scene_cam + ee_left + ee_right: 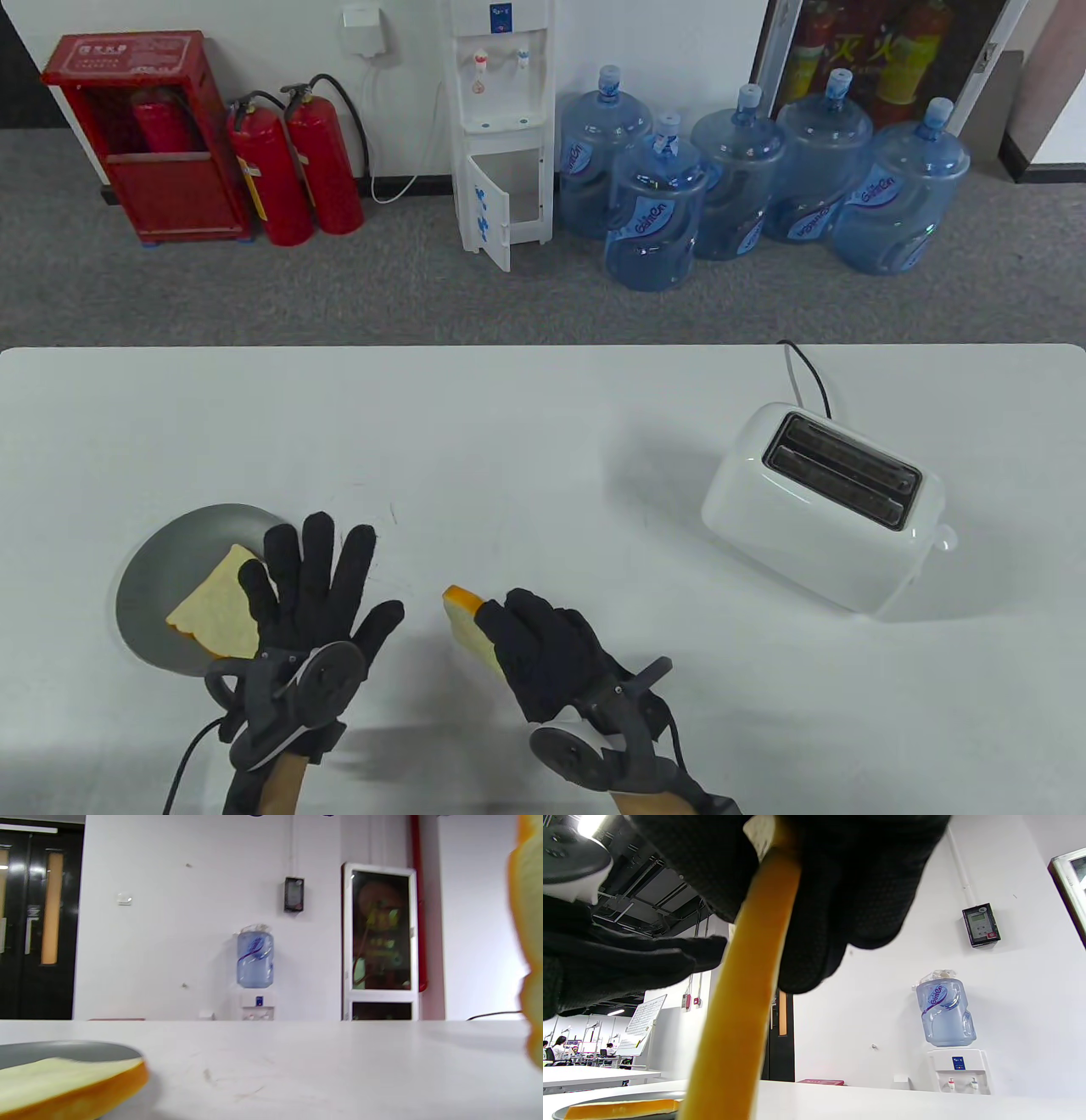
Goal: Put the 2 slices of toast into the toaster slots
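Note:
A white two-slot toaster (823,508) stands at the table's right, both slots bare. My right hand (543,641) grips one toast slice (465,624) on edge near the table's front centre; in the right wrist view its crust (742,1018) hangs between my gloved fingers (840,899). The other slice (216,607) lies on a grey plate (161,569) at the front left, also seen in the left wrist view (63,1084). My left hand (318,586) hovers beside that slice with fingers spread and straight, holding nothing.
The toaster's black cord (806,373) runs off the table's far edge. Beyond the table stand a water dispenser (501,127), several blue water jugs (747,187) and red fire extinguishers (297,170) on the floor.

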